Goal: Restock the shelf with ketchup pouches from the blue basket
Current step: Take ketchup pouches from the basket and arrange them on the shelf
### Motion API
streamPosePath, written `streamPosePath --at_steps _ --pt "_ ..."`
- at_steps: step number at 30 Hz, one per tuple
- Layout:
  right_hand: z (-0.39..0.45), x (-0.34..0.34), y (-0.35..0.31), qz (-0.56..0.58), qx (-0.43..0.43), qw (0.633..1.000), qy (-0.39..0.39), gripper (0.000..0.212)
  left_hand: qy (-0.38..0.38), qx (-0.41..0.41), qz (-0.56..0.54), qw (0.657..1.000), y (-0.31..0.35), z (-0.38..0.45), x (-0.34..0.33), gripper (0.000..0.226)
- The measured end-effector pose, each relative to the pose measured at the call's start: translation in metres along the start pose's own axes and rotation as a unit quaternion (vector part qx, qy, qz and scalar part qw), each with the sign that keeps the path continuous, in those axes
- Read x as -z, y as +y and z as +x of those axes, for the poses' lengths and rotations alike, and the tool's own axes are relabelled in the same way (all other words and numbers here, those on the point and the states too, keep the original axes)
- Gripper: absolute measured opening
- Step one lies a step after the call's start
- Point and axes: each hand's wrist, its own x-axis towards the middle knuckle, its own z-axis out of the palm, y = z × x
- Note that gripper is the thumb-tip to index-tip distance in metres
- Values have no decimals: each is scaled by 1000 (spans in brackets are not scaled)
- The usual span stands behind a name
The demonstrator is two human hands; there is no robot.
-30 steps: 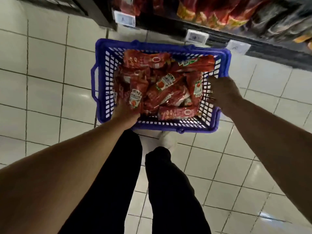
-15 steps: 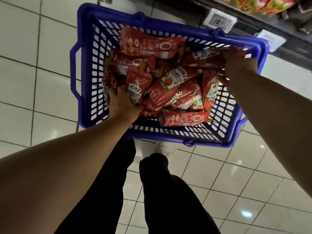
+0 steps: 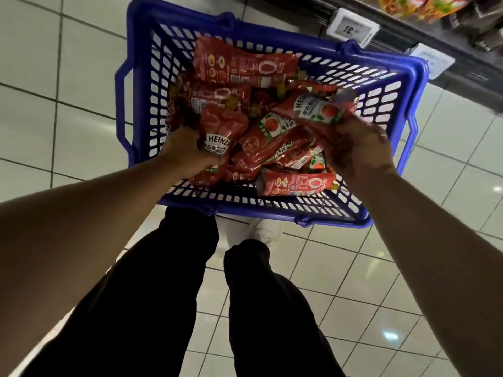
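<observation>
Basket (image 3: 136,85), frame centre: blue perforated plastic, smooth. Pouches (image 3: 245,63): glossy red film, crinkled. Floor (image 3: 54,77): glazed pale tile, reflective. Trousers (image 3: 168,295), lower centre: matt black cloth.

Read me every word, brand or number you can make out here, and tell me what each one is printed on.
"HEINZ": on the pouch in the left hand.
"HEINZ", last letter hidden: on the pouch in the right hand.
"12.": on the shelf price tag; any further digits are cut off.
Large "0": on the top pouch and the front pouch.
Chinese characters and fine print on the pouches: too small to read.
Second price tag: blurred.
</observation>
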Motion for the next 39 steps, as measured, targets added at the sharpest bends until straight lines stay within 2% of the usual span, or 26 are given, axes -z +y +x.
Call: streamPosePath --at_steps 2,4,6,8,11,14,16,19,22,25,30,33,35,39 --pt "-15 4 14 11 -33 999 22 58 -1 -3 -47 999 1 -10 8 60" --pt "-34 5 22 40 -56 997 20 58 -29 6 -140 990 7 -23 15 61" --pt "-58 4 20 102 -85 991 -18 51 -81 10 -257 963 19 -41 23 57" --pt "-88 0 11 166 -101 978 -73 32 -115 9 -359 926 34 -62 32 52" --pt "-144 -1 -16 197 -88 966 -143 14 -142 -3 -433 890 69 -104 48 34" --pt "-207 3 -52 207 -95 947 -227 13 -149 -34 -441 885 111 -151 76 30" --pt "-254 8 -84 197 -95 928 -301 28 -144 -42 -443 884 143 -184 103 37" --pt "-322 14 -133 108 -32 912 -393 50 -156 -65 -457 873 195 -236 147 40" --pt "-383 19 -178 44 36 917 -394 70 -172 -124 -479 852 245 -295 192 34" --pt "-435 21 -218 24 131 911 -390 65 -157 -182 -481 843 287 -353 231 46" --pt "-504 39 -280 -10 259 880 -399 76 -77 -252 -419 869 341 -441 284 33" --pt "-536 54 -307 -36 295 867 -401 85 -26 -267 -379 886 363 -478 312 30" --pt "-555 61 -319 -61 319 863 -387 82 1 -282 -370 885 373 -496 328 30" --pt "-592 60 -339 -36 324 875 -358 57 35 -288 -395 872 394 -532 357 20"
